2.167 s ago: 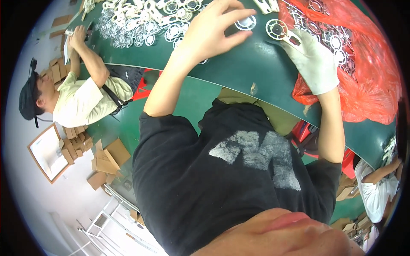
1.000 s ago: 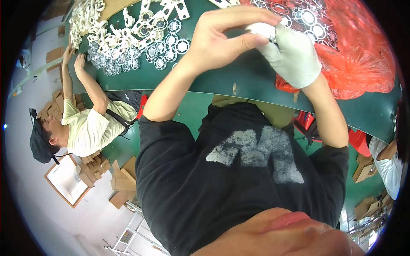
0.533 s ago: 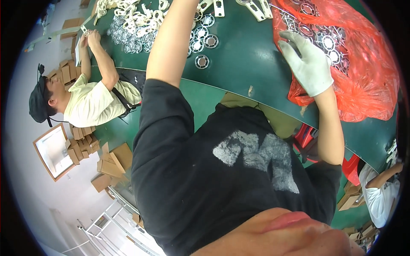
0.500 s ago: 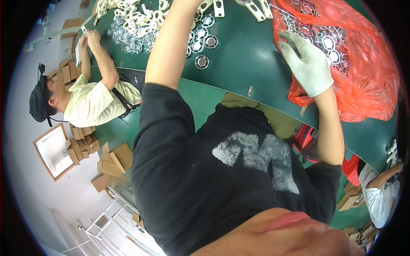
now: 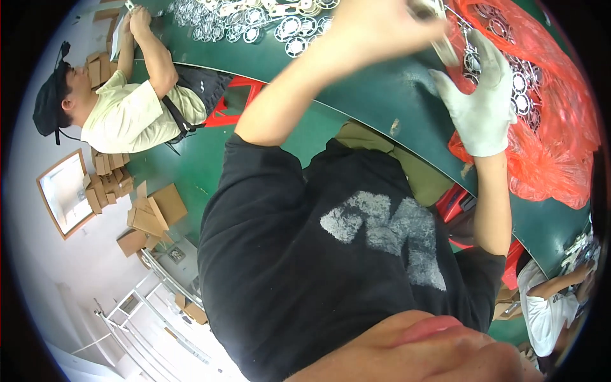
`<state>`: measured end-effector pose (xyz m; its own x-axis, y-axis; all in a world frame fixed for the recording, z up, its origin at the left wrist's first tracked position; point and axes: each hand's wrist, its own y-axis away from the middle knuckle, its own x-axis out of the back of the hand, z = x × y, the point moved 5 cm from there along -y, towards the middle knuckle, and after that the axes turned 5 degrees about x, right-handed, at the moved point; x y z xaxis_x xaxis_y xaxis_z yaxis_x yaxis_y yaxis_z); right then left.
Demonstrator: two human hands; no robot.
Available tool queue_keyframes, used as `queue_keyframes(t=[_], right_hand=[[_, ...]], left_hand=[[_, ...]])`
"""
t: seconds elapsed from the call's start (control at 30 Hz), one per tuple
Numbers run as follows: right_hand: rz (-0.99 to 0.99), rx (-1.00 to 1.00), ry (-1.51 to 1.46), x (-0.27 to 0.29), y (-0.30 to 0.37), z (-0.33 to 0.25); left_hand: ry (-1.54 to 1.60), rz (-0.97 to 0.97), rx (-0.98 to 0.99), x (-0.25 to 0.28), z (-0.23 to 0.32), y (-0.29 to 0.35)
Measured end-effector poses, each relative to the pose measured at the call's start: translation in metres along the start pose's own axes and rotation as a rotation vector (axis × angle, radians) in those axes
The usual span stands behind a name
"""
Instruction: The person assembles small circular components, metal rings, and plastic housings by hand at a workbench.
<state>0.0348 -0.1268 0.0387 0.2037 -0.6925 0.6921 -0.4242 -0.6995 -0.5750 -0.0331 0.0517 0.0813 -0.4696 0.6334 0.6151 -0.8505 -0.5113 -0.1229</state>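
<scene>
My bare left hand (image 5: 388, 28), smeared by motion, is at the top of the view, closed on a cream plastic part (image 5: 448, 52). Its exact shape is blurred and partly cut by the upper edge. Just right of it, my right hand (image 5: 480, 108) wears a white glove, its thumb and fingers apart, with nothing visible between them. Beside that glove an open red plastic bag (image 5: 560, 153) contains several round, spoked metallic-looking pieces (image 5: 520, 83). Similar spoked discs (image 5: 296, 46) lie left of my left arm.
The dark green table (image 5: 363, 105) runs across the view. More cream parts (image 5: 302, 9) lie at its far side. A person in a cap (image 5: 121, 121) works at the left; another person (image 5: 547, 309) is at the lower right. Cardboard boxes (image 5: 168, 207) and a red stool (image 5: 232, 105) stand behind.
My left hand has swung right from the far side of the table, bringing a cream plastic part towards the glove. My right hand has shifted slightly right, fingers pointing more upward.
</scene>
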Motion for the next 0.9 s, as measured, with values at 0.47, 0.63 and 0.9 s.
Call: queue_keyframes(t=[0.47, 0.63, 0.9], right_hand=[[-0.388, -0.515, -0.125, -0.008, 0.018, 0.019], [-0.496, -0.524, -0.070, -0.011, 0.018, 0.024], [-0.531, -0.558, 0.063, -0.001, 0.017, 0.032]], left_hand=[[-0.503, -0.297, -0.365, 0.025, -0.078, 0.053], [-0.521, -0.281, -0.333, -0.001, -0.051, 0.036], [-0.272, -0.114, -0.379, -0.025, -0.018, 0.017]])
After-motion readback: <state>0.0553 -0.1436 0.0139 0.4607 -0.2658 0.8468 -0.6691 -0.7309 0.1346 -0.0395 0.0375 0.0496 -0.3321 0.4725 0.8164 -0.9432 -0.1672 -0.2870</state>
